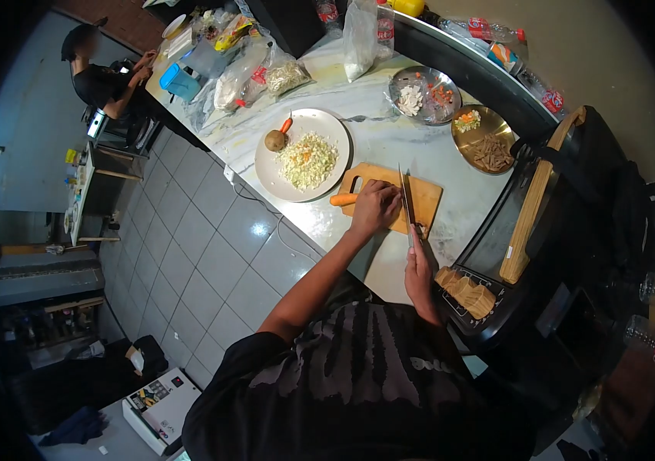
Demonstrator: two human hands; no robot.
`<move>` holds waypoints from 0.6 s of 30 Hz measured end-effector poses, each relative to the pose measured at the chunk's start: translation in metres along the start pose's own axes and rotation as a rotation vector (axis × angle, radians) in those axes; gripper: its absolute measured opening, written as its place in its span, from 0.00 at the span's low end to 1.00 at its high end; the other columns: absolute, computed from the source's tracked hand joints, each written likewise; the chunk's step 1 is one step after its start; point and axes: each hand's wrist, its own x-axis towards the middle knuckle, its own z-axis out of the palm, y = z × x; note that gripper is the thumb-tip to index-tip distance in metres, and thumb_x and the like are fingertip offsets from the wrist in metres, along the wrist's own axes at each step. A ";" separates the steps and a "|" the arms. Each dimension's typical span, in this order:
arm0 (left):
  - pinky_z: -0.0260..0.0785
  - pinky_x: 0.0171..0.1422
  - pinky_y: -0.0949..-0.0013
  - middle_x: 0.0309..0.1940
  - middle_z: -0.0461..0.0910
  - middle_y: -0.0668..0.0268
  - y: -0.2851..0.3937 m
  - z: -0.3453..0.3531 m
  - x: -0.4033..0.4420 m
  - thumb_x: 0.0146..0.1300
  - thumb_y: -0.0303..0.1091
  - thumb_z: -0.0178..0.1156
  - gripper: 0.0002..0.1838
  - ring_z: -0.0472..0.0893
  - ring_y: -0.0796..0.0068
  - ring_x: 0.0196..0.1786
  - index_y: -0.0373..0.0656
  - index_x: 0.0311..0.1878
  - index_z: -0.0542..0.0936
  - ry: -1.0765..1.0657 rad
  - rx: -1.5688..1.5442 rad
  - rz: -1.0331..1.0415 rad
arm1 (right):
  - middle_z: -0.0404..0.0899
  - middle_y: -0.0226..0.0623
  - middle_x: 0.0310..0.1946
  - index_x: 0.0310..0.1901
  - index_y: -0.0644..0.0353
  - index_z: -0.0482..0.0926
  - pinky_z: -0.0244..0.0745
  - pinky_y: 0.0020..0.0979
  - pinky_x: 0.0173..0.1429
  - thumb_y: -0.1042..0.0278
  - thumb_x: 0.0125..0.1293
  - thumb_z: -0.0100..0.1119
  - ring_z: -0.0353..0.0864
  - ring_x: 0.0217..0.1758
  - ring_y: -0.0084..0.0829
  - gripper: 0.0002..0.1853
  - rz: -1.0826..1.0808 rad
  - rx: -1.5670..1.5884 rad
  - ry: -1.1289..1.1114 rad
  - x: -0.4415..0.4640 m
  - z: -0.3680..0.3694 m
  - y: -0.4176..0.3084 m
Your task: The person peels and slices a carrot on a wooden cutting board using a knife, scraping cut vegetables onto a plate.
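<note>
On a wooden cutting board (429,190), my left hand (374,206) is closed over a carrot (343,200), whose thick end sticks out to the left. My right hand (418,273) grips a knife (408,196) by its handle. The blade lies across the board, close beside my left fingertips. What is directly under those fingers is hidden. Left of the board, a large round plate (267,175) bears finely chopped pale green vegetable (308,161), a brown round vegetable (274,140) and a small pointed orange-red piece (287,124).
Behind the board stand a metal plate (426,75) with white and orange pieces and another metal plate (466,156) with brown strips. A black appliance (489,253) with wooden utensils is at right. Plastic bags (239,81) and a blue container (179,82) sit farther back; another person (104,84) stands beyond.
</note>
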 end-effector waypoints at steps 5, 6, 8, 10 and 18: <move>0.73 0.53 0.58 0.40 0.85 0.59 -0.006 -0.002 0.006 0.58 0.30 0.68 0.08 0.81 0.55 0.47 0.41 0.40 0.86 -0.114 -0.014 -0.103 | 0.65 0.47 0.73 0.73 0.63 0.63 0.56 0.35 0.77 0.75 0.77 0.38 0.61 0.78 0.42 0.25 0.017 -0.014 -0.001 -0.001 0.001 -0.001; 0.73 0.53 0.58 0.40 0.85 0.59 -0.008 -0.003 0.006 0.58 0.30 0.68 0.08 0.81 0.55 0.47 0.41 0.40 0.86 -0.114 -0.014 -0.103 | 0.65 0.47 0.73 0.73 0.63 0.63 0.57 0.35 0.76 0.75 0.77 0.38 0.62 0.78 0.42 0.24 -0.010 -0.040 0.011 -0.002 0.002 -0.002; 0.73 0.53 0.58 0.41 0.85 0.59 -0.012 -0.004 0.006 0.57 0.32 0.69 0.08 0.81 0.55 0.48 0.41 0.40 0.86 -0.150 -0.036 -0.119 | 0.66 0.47 0.73 0.73 0.63 0.63 0.58 0.35 0.76 0.75 0.77 0.38 0.62 0.78 0.42 0.24 -0.001 -0.032 0.007 -0.007 0.002 -0.005; 0.73 0.53 0.57 0.41 0.85 0.59 -0.012 -0.006 0.007 0.57 0.33 0.69 0.09 0.81 0.54 0.48 0.41 0.40 0.86 -0.158 -0.044 -0.136 | 0.66 0.47 0.72 0.73 0.62 0.64 0.58 0.35 0.76 0.75 0.77 0.39 0.62 0.77 0.43 0.24 0.009 -0.021 0.002 -0.008 0.003 -0.007; 0.74 0.50 0.57 0.37 0.83 0.58 -0.012 -0.008 0.011 0.57 0.33 0.70 0.08 0.80 0.55 0.44 0.40 0.38 0.87 -0.158 -0.078 -0.134 | 0.67 0.46 0.72 0.73 0.62 0.64 0.60 0.34 0.74 0.74 0.78 0.38 0.64 0.76 0.40 0.24 0.054 0.005 -0.008 0.000 -0.003 -0.008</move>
